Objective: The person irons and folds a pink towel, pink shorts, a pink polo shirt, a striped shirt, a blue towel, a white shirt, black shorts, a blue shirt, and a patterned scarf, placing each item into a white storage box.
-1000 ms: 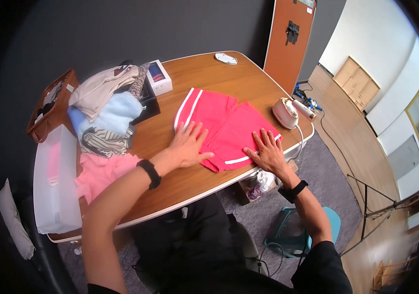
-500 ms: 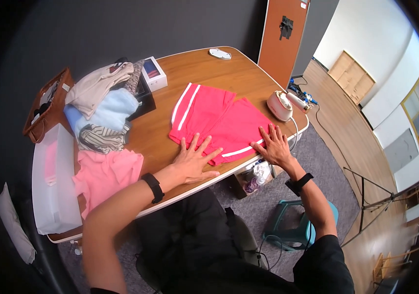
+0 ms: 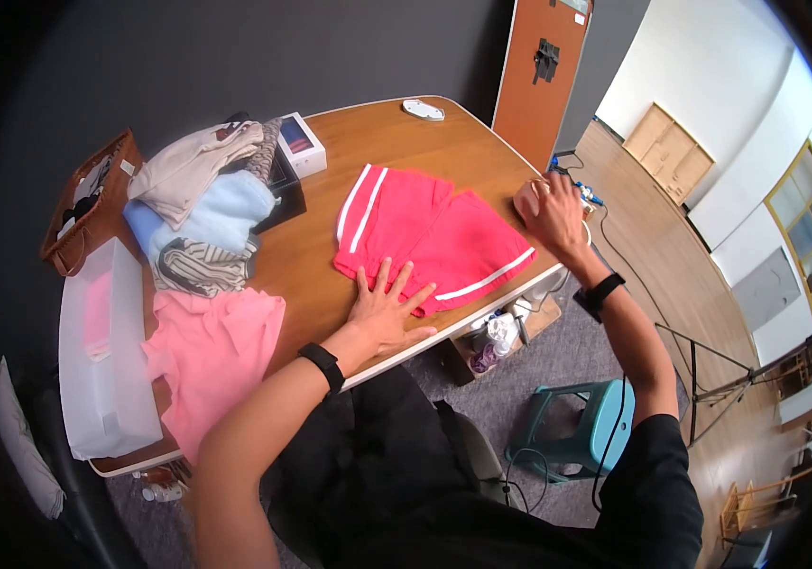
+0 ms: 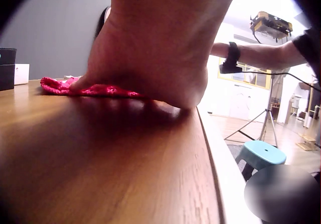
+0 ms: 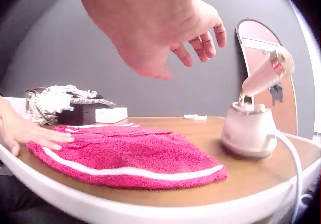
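Note:
Red shorts (image 3: 434,237) with white side stripes lie spread flat on the wooden table. My left hand (image 3: 385,318) rests with fingers spread on the waistband edge, its heel close to the table's front rim. My right hand (image 3: 558,223) is raised at the table's right side, overlapping a small white-and-pink garment steamer (image 5: 248,131) in the head view. In the right wrist view, its loosely bent fingers hang in the air with nothing between them. There, the steamer's handle (image 5: 268,73) tilts up out of the base, and a pale hose runs down from it.
A pink garment (image 3: 212,351), a pile of folded clothes (image 3: 207,209), a translucent bin (image 3: 112,370) and a brown basket (image 3: 93,213) crowd the left side. Boxes (image 3: 304,147) stand behind. A white holder (image 3: 423,110) lies at the far edge. A teal stool (image 3: 605,422) stands on the floor.
My right hand has left the shorts' right hem and moved up and right to the steamer. My left hand has slid toward the front edge and stays on the waistband.

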`<state>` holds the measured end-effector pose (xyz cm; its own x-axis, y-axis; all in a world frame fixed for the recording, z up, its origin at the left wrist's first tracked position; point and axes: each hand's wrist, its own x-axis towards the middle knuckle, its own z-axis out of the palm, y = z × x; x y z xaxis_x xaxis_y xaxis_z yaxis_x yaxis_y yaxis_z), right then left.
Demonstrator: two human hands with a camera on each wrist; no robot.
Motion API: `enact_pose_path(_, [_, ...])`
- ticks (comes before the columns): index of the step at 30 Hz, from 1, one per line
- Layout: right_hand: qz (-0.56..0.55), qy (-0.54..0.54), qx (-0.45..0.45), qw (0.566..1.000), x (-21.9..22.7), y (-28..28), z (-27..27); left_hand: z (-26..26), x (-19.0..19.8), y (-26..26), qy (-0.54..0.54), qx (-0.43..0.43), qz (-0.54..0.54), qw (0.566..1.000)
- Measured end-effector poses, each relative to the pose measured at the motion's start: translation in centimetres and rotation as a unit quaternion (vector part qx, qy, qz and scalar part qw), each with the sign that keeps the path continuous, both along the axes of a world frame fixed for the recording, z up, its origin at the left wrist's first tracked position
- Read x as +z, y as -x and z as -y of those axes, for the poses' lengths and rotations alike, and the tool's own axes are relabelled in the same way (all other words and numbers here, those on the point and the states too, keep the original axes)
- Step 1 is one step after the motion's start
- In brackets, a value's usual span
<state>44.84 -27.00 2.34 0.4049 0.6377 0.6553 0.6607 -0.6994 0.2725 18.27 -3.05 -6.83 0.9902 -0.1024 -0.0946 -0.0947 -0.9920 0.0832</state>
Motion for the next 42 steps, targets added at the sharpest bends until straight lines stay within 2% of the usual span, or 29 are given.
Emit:
enact_pose_path(2, [-0.013, 0.01, -0.104, 0.994, 1.3, -2.4, -0.3, 0.0, -0.5, -0.3, 0.006, 0.005, 0.018, 1.0])
enact_pose_path(4, [-0.152, 0.056, -0.2, 0.966, 1.9, -4.8, -0.1, 0.4, -1.2, -0.5, 0.008, 0.016, 0.029, 0.999])
enact_pose_path(7, [-0.183, 0.172, -0.233, 0.94, 1.4, -7.5, 1.1, 0.6, -1.6, -0.5, 0.011, 0.022, 0.048, 0.999])
enact_pose_path(10, [-0.283, 0.143, -0.22, 0.922, 1.9, -7.2, 2.4, 1.1, -1.2, -0.9, 0.007, 0.04, 0.033, 0.999])
enact_pose_path(13, [-0.296, 0.102, -0.223, 0.923, 2.1, -6.5, 3.0, 2.4, -1.0, -2.0, 0.026, 0.077, 0.053, 0.995])
enact_pose_path(16, [-0.311, 0.085, -0.227, 0.919, 3.5, -5.6, 4.0, 3.5, 0.1, -2.4, -0.026, 0.062, 0.042, 0.997])
enact_pose_path(18, [-0.301, 0.083, -0.238, 0.92, 4.1, -4.6, 4.5, 3.5, 0.7, -1.9, -0.058, -0.036, 0.046, 0.997])
enact_pose_path(19, [-0.266, 0.039, -0.209, 0.94, 4.1, -4.1, 4.9, 3.1, 0.8, -1.9, -0.076, -0.085, 0.047, 0.992])
enact_pose_path(23, [-0.271, 0.062, -0.143, 0.95, 7.5, 0.2, 2.6, 1.5, -2.2, -1.3, 0.08, -0.114, 0.094, 0.986])
enact_pose_path(25, [-0.296, 0.095, -0.092, 0.946, 8.5, 3.2, 0.2, 1.8, -1.9, -1.1, 0.072, -0.111, 0.092, 0.987])
enact_pose_path(28, [-0.29, 0.14, -0.007, 0.947, 7.4, 5.8, -3.2, 1.9, -1.4, -0.9, 0.059, -0.108, 0.082, 0.989])
enact_pose_path(31, [-0.292, 0.167, 0.014, 0.942, 6.0, 7.7, -6.3, 1.9, -1.9, -0.6, 0.054, -0.11, 0.12, 0.985])
enact_pose_path(34, [-0.308, 0.209, 0.01, 0.928, 4.8, 8.9, -8.1, 2.9, -1.9, 0.0, -0.031, -0.148, 0.167, 0.974])
enact_pose_path(35, [-0.313, 0.214, 0.011, 0.925, 4.3, 9.1, -8.3, 2.9, -2.0, 0.4, -0.005, -0.152, 0.137, 0.979])
enact_pose_path(38, [-0.316, 0.22, 0.02, 0.923, 3.2, 8.5, -8.3, 2.7, -1.7, 0.3, -0.037, -0.155, 0.091, 0.983])
enact_pose_path(42, [-0.312, 0.224, 0.004, 0.923, 2.8, 6.3, -8.5, 2.7, -1.4, 0.2, -0.04, -0.159, 0.079, 0.983])
